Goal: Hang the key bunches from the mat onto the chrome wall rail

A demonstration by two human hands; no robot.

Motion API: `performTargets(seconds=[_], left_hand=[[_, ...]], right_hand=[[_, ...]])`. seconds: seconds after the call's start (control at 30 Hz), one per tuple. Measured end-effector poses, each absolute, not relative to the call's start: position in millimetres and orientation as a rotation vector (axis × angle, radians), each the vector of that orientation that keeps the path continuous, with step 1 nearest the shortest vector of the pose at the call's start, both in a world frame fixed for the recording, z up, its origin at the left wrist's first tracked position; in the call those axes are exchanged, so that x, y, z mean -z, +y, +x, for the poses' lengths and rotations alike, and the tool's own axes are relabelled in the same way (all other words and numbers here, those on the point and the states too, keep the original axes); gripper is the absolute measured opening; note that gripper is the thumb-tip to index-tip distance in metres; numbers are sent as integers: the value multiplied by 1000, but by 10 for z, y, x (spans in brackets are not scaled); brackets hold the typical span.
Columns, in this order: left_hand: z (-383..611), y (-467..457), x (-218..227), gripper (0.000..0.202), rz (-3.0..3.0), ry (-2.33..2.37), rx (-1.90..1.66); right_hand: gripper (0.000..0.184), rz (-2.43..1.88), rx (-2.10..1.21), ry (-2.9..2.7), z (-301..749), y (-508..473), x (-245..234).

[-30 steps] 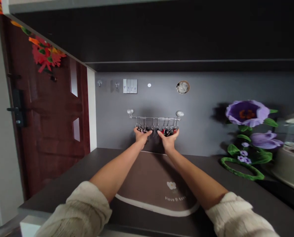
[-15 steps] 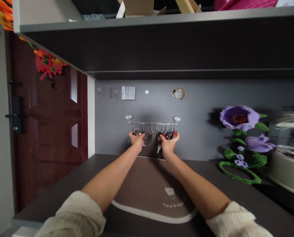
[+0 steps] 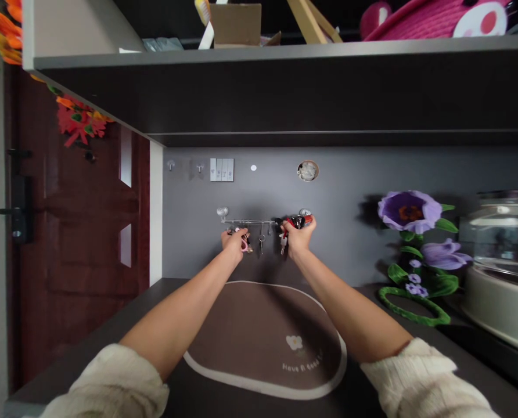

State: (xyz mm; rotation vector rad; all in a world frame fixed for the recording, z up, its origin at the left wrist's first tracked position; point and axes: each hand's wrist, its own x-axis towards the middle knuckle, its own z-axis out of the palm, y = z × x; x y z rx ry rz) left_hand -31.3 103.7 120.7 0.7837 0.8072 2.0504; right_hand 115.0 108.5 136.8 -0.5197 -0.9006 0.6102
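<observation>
A chrome hook rail (image 3: pixel 250 221) is fixed to the grey wall above a dark counter. My left hand (image 3: pixel 233 244) is closed around a bunch of keys (image 3: pixel 244 244) with a pink ring, just under the rail's left part. My right hand (image 3: pixel 297 238) is raised to the rail's right end, its fingers closed on a bunch of red and black keys (image 3: pixel 297 222). Between my hands a single key (image 3: pixel 262 242) hangs from a hook, and another key (image 3: pixel 282 244) dangles by my right thumb.
A brown oval mat (image 3: pixel 263 337) lies on the counter (image 3: pixel 111 342) below my arms. Purple fabric flowers (image 3: pixel 411 212) stand at the right, beside a glass-lidded pot (image 3: pixel 503 261). A dark shelf (image 3: pixel 285 87) overhangs. A brown door (image 3: pixel 71 232) is at the left.
Both hands have lifted slightly with their key bunches; the right one now sits up at the rail's end. The view has tilted upward, showing more of the shelf.
</observation>
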Motion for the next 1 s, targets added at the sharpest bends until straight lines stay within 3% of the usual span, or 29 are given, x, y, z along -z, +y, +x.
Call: performTargets(seconds=[0.27,0.6,0.9,1.0], left_hand=[[-489,756,-1482,49,1104,816,-1988],[-631,249,-560,56,1541,1001,-1416],[-812,66,-341,33,1754,1087,-1174],[-825,83,-320,36,1742,1084,-1125]], right_hand=[[85,-525,-737,-1066,1230,824,-1409],[85,-796,-925,-1489,1424,235,-655],[46,-1132,-938,-1933,1737,118,-592],[35,-1197,-843,-2055,1682,214,-716]])
